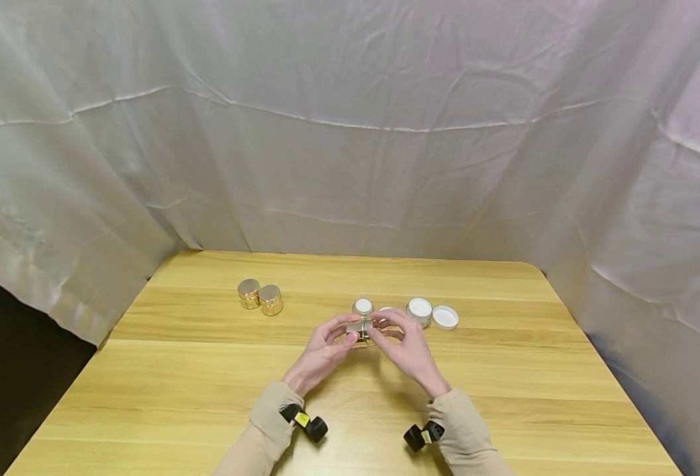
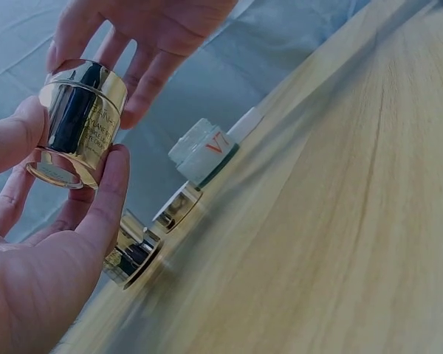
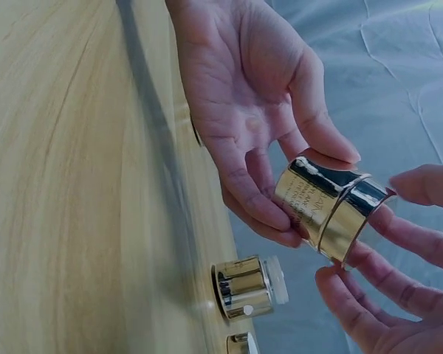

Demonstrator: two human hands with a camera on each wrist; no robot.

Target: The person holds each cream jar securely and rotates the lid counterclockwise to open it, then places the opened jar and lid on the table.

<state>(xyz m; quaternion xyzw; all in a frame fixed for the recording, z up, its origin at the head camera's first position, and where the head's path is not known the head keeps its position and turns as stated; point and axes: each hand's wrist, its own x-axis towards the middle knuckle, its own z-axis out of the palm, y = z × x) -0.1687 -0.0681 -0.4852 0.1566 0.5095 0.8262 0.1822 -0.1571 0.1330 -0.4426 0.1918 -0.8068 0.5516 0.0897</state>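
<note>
Both hands hold a shiny gold cosmetic jar point(image 2: 77, 125) on a slant above the table. Fingers and thumb of my left hand point(image 1: 320, 357) grip its printed body, base toward the palm. My right hand point(image 1: 408, 350) has its fingertips around the lid end, where a seam line runs round the jar. Just beyond the hands stands another gold jar point(image 3: 244, 287), uncapped, with a white neck. Beside it lies a gold lid point(image 2: 177, 205), mostly hidden behind the right fingers in the head view.
Right of the hands stands a pale glass jar point(image 1: 419, 309) with orange lettering, and a white lid point(image 1: 445, 317) lies next to it. Two capped gold jars point(image 1: 248, 293) stand together at the back left. Grey curtains point(image 1: 350, 165) hang behind the wooden table point(image 1: 207, 396).
</note>
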